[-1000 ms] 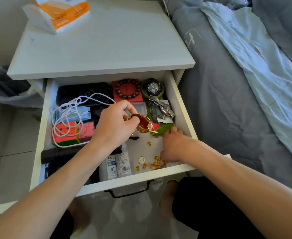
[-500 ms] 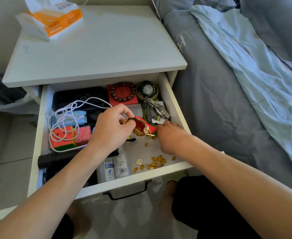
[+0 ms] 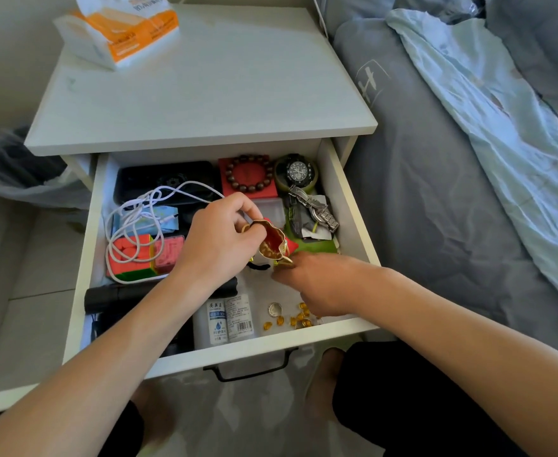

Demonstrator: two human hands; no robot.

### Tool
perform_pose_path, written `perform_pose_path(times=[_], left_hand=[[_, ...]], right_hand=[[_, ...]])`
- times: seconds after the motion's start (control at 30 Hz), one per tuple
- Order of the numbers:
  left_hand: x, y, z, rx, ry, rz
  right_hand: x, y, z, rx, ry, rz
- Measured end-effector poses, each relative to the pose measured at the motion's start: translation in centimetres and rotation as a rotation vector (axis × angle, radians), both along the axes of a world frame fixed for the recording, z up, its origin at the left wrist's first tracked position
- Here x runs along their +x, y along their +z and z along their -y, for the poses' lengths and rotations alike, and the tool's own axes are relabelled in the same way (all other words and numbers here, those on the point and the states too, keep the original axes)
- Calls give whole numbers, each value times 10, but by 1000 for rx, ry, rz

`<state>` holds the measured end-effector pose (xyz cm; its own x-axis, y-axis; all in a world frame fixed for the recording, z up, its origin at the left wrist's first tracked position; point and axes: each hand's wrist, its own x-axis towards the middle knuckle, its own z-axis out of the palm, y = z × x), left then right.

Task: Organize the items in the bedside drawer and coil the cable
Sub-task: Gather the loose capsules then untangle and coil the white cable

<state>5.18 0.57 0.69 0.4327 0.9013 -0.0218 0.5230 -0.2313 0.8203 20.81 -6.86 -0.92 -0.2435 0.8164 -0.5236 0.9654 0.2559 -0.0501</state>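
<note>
My left hand (image 3: 218,245) pinched the pouch (image 3: 272,242) open over the drawer (image 3: 353,225); right hand (image 3: 317,282) fingers couldn't be read. A tilt could've spilled beads (image 3: 299,319). Cable (image 3: 135,232) lay uncoiled, back left.

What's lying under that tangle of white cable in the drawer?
Under the white cable lie a bright puzzle cube, a pink block, a light blue packet and part of a black case. Anything beneath those is hidden.
</note>
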Motion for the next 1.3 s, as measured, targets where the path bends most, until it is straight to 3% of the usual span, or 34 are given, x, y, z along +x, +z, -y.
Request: perform_pose_path(times=[0.13,0.37,0.73,1.03,1.3], left_hand=[[-2,0,-2,-4,6,12],[0,1,1,-19,-10,16],[2,-1,1,0,-30,7],[1,-3,2,-5,-36,-7],[2,-7,4,-27,-88,-86]], right_hand=[[0,-7,0,-107,4,38],[7,-10,8,-248,-109,-87],[9,2,9,-350,-260,88],[16,1,15,-111,-314,196],[-2,-7,0,-233,-347,382]])
